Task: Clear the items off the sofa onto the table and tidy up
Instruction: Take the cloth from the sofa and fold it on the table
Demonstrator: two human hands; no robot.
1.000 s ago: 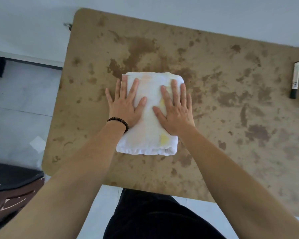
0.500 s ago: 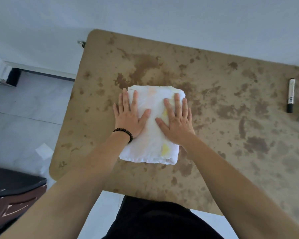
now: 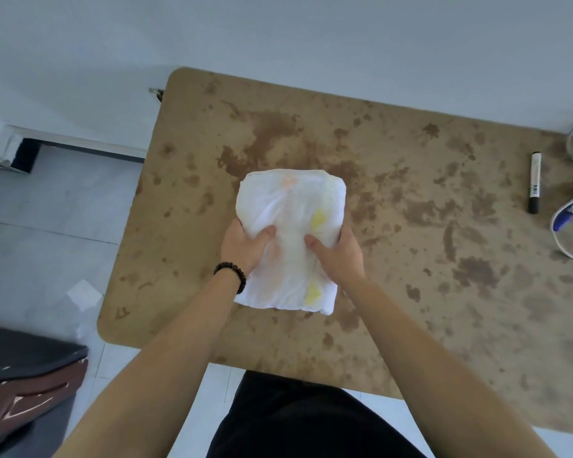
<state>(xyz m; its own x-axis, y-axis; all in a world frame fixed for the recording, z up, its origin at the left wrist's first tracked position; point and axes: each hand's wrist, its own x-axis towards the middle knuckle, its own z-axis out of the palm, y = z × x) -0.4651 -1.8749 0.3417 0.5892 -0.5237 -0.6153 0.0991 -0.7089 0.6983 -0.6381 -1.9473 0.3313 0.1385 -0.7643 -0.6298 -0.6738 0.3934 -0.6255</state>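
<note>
While towel (image 3: 291,206) rests on table (image 3: 411,259), left hand (image 3: 242,247), right hand (image 3: 339,256) fingers clamp it.

Folded white cloth (image 3: 291,209) mid-table, open brown tabletop (image 3: 411,259) on its left and right, black marker (image 3: 535,181) well apart toward right edge, blue-and-white cable (image 3: 571,209) just beyond, wall (image 3: 311,44) along far edge.

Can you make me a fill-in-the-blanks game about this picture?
The left hand and right hand grip a folded cloth coloured mostly ____. The beaded bracelet sits on the ____ wrist. The marker lies on the brown ____.
Missing words: white; left; table.
</note>
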